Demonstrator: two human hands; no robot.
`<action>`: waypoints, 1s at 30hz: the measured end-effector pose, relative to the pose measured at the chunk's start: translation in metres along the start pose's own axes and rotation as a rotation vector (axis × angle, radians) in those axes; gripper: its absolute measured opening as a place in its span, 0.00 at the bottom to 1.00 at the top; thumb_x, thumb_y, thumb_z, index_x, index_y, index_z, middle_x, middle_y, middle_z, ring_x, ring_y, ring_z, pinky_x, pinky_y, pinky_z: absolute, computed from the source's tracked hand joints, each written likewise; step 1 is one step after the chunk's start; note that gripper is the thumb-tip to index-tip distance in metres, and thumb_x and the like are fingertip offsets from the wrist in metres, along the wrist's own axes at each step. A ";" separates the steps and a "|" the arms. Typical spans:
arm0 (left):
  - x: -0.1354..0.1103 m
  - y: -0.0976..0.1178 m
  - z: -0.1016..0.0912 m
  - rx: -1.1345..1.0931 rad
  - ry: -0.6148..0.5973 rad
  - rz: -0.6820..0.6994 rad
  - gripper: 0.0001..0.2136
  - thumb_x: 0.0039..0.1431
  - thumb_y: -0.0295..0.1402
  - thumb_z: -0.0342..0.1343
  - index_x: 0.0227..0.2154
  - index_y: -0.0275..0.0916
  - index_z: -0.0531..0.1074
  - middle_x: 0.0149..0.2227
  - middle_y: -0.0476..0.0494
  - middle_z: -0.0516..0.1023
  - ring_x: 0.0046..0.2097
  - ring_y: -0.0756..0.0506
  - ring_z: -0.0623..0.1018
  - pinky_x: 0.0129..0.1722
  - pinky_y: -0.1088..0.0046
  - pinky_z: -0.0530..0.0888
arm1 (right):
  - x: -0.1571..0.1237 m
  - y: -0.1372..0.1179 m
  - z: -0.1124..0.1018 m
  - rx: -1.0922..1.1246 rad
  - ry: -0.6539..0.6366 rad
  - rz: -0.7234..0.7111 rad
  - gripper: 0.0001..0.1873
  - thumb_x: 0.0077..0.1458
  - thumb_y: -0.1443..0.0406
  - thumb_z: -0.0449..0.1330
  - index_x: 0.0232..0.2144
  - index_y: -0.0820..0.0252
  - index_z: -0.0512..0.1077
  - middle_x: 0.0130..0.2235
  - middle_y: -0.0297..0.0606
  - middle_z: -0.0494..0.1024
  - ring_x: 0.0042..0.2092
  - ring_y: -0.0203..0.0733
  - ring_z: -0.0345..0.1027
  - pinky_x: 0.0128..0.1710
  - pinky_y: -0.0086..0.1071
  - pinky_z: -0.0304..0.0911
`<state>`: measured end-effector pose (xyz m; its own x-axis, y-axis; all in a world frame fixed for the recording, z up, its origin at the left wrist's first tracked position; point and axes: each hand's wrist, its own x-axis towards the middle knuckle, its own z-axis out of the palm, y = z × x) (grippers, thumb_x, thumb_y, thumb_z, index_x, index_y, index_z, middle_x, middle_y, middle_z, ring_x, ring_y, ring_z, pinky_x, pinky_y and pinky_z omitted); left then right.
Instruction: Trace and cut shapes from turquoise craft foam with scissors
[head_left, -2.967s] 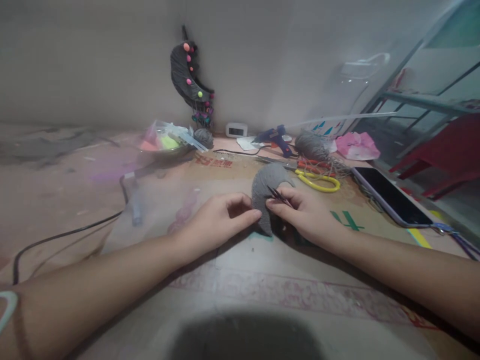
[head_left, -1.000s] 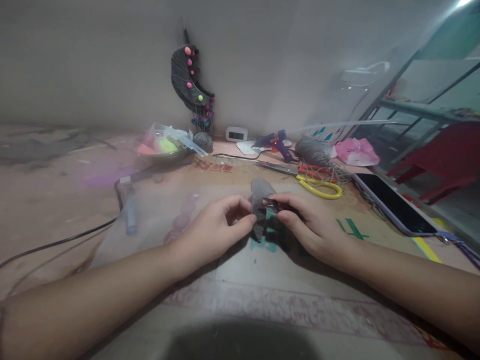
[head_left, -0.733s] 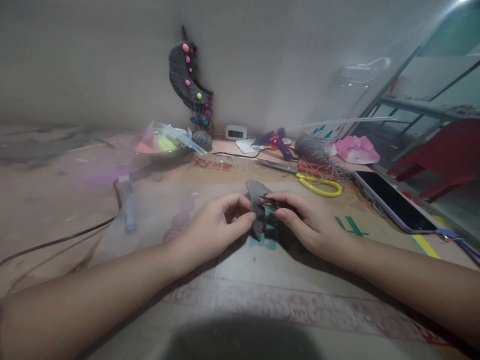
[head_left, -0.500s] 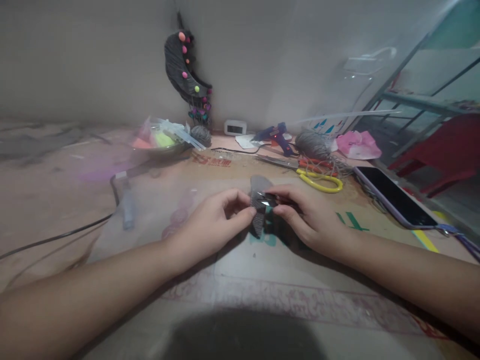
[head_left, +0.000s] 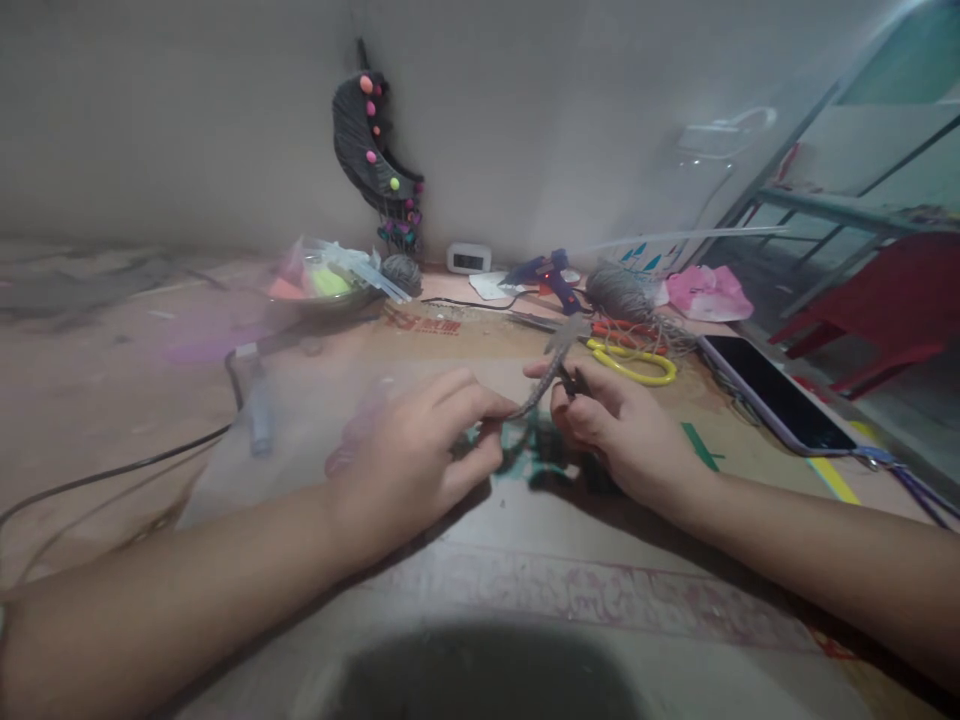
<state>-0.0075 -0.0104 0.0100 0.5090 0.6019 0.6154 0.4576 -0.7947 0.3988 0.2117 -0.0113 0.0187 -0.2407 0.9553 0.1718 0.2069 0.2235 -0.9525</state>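
Note:
My left hand (head_left: 420, 450) pinches the lower end of a grey yarn-wrapped crescent piece (head_left: 553, 362), which now shows edge-on as a thin grey strip rising to the right. My right hand (head_left: 611, 425) is closed round a small dark tool (head_left: 568, 380), held against the piece just beside its upper part. Both hands rest low over the cardboard sheet (head_left: 525, 520) on the floor.
Yellow-handled scissors (head_left: 634, 362), orange-handled scissors, a grey yarn ball (head_left: 619, 292) and a blue glue gun (head_left: 551, 275) lie beyond my hands. A phone (head_left: 772, 390) lies right. A dark crescent hanging with coloured pom-poms (head_left: 371, 150) leans on the wall. A black cable (head_left: 150, 460) runs left.
The grey piece has been turned from flat-facing to edge-on and lifted slightly. My hands have shifted a little apart, the right one rising with the tool.

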 end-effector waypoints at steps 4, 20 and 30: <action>-0.001 -0.002 0.001 0.257 -0.082 0.137 0.05 0.66 0.29 0.53 0.39 0.38 0.73 0.33 0.45 0.73 0.37 0.44 0.72 0.39 0.66 0.67 | 0.000 -0.002 0.002 -0.027 -0.065 -0.008 0.35 0.51 0.45 0.66 0.54 0.59 0.71 0.35 0.37 0.76 0.38 0.43 0.72 0.34 0.34 0.68; 0.001 -0.006 0.010 -0.647 -0.214 -0.355 0.25 0.64 0.35 0.58 0.63 0.42 0.63 0.58 0.41 0.75 0.53 0.44 0.78 0.54 0.67 0.74 | 0.006 0.002 0.007 0.033 -0.207 0.010 0.16 0.55 0.58 0.65 0.45 0.58 0.74 0.43 0.39 0.81 0.50 0.47 0.75 0.50 0.41 0.71; 0.005 -0.009 0.008 -0.538 -0.049 -0.471 0.13 0.72 0.38 0.46 0.45 0.38 0.73 0.35 0.47 0.75 0.39 0.46 0.76 0.43 0.70 0.73 | 0.003 0.000 0.008 -0.039 -0.230 0.026 0.14 0.56 0.59 0.64 0.43 0.58 0.77 0.36 0.36 0.78 0.37 0.39 0.73 0.33 0.31 0.69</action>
<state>-0.0034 0.0005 0.0036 0.3841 0.8834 0.2686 0.2202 -0.3702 0.9025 0.2031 -0.0097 0.0177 -0.4437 0.8924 0.0815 0.2514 0.2113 -0.9445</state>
